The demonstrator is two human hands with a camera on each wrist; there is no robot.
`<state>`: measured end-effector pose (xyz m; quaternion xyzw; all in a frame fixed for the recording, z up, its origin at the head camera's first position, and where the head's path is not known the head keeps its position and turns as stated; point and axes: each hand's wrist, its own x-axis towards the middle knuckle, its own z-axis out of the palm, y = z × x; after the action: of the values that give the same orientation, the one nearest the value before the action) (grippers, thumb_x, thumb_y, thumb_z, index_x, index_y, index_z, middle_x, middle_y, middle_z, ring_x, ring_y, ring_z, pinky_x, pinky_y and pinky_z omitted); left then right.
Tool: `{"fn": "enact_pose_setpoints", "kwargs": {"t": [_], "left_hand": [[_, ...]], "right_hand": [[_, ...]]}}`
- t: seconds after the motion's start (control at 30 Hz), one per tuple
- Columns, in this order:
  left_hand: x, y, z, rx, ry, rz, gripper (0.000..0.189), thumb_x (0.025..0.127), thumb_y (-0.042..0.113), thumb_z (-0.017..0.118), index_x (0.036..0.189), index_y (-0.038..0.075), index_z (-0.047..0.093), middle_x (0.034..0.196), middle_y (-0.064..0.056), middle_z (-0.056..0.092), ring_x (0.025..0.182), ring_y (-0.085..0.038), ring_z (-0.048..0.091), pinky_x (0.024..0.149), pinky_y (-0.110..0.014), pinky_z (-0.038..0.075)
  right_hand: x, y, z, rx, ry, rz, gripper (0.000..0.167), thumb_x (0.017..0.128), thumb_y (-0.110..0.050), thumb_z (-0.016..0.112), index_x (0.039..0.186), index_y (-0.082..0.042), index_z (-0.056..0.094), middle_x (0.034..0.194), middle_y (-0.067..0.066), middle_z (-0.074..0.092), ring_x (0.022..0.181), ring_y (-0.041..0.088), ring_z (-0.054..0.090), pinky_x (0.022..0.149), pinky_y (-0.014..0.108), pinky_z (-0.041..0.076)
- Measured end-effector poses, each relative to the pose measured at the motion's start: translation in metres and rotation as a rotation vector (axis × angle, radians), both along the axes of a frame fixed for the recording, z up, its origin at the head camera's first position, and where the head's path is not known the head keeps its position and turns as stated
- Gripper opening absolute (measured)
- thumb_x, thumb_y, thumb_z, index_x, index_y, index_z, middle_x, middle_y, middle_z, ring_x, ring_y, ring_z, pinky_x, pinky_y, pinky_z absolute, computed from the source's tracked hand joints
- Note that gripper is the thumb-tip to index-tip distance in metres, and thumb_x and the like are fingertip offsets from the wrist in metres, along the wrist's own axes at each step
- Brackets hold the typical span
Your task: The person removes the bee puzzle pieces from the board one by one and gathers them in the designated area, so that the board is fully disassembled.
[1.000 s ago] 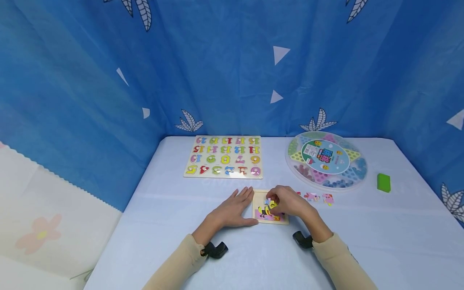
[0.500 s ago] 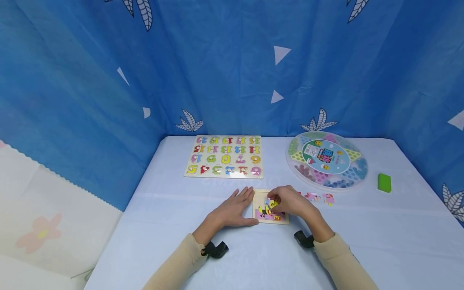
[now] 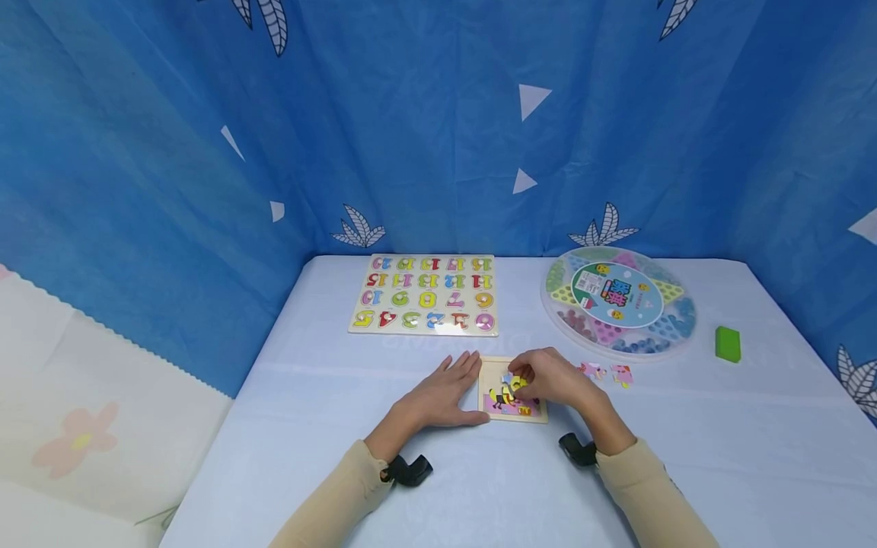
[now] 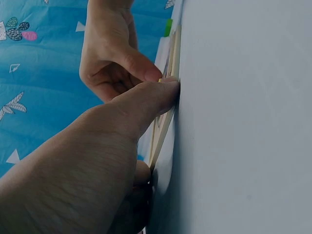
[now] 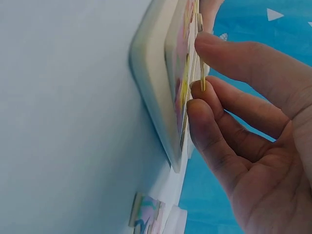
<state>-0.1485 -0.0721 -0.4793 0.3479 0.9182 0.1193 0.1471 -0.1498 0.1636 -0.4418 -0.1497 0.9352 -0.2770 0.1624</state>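
My left hand (image 3: 438,397) lies spread at the left side of a small wooden puzzle tray (image 3: 492,365), its straight thumb (image 4: 148,100) on the near corner and its fingertips at the left rim. Over the tray, my right hand (image 3: 556,379) pinches a thin puzzle piece (image 5: 203,73) between thumb and fingertips. That piece stands nearly edge-on in the right wrist view, close over the tray. Joined pieces showing a yellow and black bee (image 3: 505,397) on pink fill the tray's near part. Bare wood shows at its far left. My right fingers hide part of the picture.
Loose pink puzzle pieces (image 3: 622,374) lie right of my right hand. Farther back are a wooden number board (image 3: 425,295) and a round clear box (image 3: 619,301) of coloured beads. A green block (image 3: 728,344) sits at the right, and a blue curtain (image 3: 438,137) hangs behind the table.
My right hand has shifted very slightly to the right with the pinched piece, covering a bit of red piece visible beside it before. My left hand keeps its place at the tray.
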Motion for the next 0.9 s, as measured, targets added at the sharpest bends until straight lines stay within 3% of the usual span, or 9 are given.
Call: {"fn": "enact_pose_setpoints", "kwargs": {"t": [0.9], "left_hand": [[0.0, 0.0, -0.001, -0.004, -0.002, 0.004, 0.099, 0.087, 0.069, 0.051, 0.157, 0.008, 0.014, 0.165, -0.001, 0.008, 0.154, -0.015, 0.005, 0.126, -0.04, 0.009]], "right_hand": [[0.006, 0.01, 0.002, -0.017, -0.042, -0.043, 0.038, 0.074, -0.017, 0.085, 0.109, -0.009, 0.072, 0.087, -0.004, 0.065, 0.079, 0.012, 0.054, 0.077, 0.027, 0.053]]}}
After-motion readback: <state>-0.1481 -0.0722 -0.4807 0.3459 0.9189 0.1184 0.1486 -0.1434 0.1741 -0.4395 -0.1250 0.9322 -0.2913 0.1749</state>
